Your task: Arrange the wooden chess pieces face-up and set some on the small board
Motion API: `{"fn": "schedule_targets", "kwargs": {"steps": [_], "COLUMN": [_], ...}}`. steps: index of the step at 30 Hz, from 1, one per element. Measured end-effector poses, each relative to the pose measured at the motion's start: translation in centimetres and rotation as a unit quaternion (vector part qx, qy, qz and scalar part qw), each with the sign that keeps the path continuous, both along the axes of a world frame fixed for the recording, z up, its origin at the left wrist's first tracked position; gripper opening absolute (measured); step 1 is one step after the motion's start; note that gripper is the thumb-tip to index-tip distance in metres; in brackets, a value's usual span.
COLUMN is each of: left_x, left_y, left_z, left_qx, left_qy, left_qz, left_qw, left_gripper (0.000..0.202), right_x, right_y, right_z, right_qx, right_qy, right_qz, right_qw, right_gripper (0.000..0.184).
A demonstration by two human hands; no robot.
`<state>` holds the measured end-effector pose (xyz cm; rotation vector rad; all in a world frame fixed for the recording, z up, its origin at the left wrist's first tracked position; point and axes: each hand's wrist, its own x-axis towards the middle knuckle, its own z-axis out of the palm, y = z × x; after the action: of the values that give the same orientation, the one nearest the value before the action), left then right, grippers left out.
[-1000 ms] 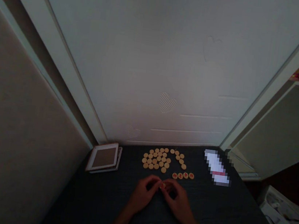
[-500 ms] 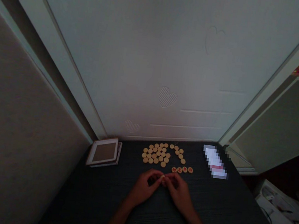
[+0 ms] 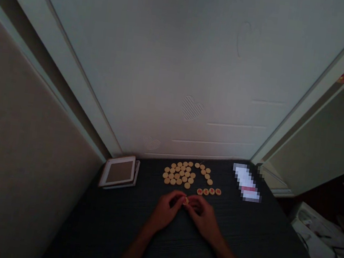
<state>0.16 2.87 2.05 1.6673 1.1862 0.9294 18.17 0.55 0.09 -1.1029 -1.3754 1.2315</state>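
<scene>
Between the fingertips of both hands is one round Chinese chess piece, pale wood with a bit of red on its face. My left hand pinches it from the left, and my right hand from the right. Just beyond the right hand, several chess pieces with red characters lie in a short row. Farther back is a cluster of plain-faced pieces. A curved line of more plain-faced pieces lies to its right.
Two stacked picture frames lie at the back left of the dark table. A blurred white and red item is at the back right. A white panel with embossed hearts rises behind. White boxes stand right of the table.
The held piece has turned so that more of its face shows between the fingertips. The whole view has shifted slightly. The pieces on the table keep their arrangement.
</scene>
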Motion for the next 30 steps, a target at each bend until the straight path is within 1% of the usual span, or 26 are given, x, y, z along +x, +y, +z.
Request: {"fn": "schedule_targets", "kwargs": {"steps": [8,12,15,19,23,26,30], "left_x": [0.05,0.04,0.01,-0.15,-0.31,-0.43,-0.58], "left_y": [0.01,0.10,0.07,-0.01,-0.08,-0.13,-0.12], "left_z": [-0.30,-0.56,-0.49,-0.04,0.29,0.31,0.21], "left_qx": [-0.008,-0.009,-0.009,-0.010,-0.010,-0.013,-0.007], "left_qy": [0.001,0.002,0.000,-0.005,-0.013,-0.012,0.003], "left_qz": [0.009,0.013,0.012,-0.002,-0.021,-0.038,-0.040], "left_qw": [1.000,1.000,1.000,1.000,1.000,0.999,0.999], "left_gripper": [0.026,0.023,0.021,0.023,0.026,0.030,0.031], "right_x": [-0.08,-0.10,-0.12,-0.11,-0.03,0.03,0.10], "right_y": [-0.07,-0.13,-0.24,-0.34,-0.16,-0.05,-0.06], "right_z": [0.05,-0.01,0.01,-0.09,-0.28,-0.22,0.05], "right_qx": [0.004,0.015,0.027,0.047,0.059,0.073,0.104], "right_qy": [-0.007,-0.014,-0.029,-0.056,-0.062,-0.065,-0.073], "right_qz": [-0.011,-0.009,-0.009,-0.013,-0.024,-0.035,-0.035], "right_qw": [1.000,1.000,0.999,0.997,0.996,0.995,0.991], "right_gripper": [0.040,0.036,0.031,0.028,0.027,0.026,0.022]}}
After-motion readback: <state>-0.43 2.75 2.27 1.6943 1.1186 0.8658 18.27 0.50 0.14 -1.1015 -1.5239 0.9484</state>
